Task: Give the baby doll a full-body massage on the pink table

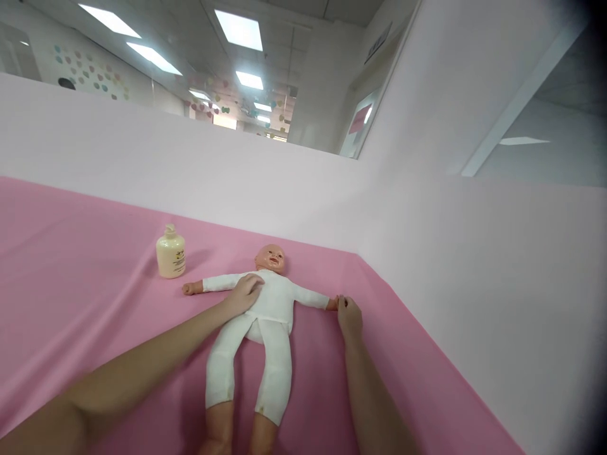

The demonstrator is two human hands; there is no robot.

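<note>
A baby doll (272,303) in white cloth lies on its back, arms spread wide and head toward the wall. My left hand (245,294) rests on the side of its chest, palm down, fingers laid over the cloth. At the end of the doll's outstretched arm on the right, my right hand (349,317) has its fingers closed around the doll's small hand (332,303). The doll's feet run out of view at the bottom.
A cream pump bottle (171,253) stands left of the doll's head. Pink sheeting (118,272) covers the surface, with folds at the left. A white wall (213,167) borders it behind and at the right, below a window (190,69).
</note>
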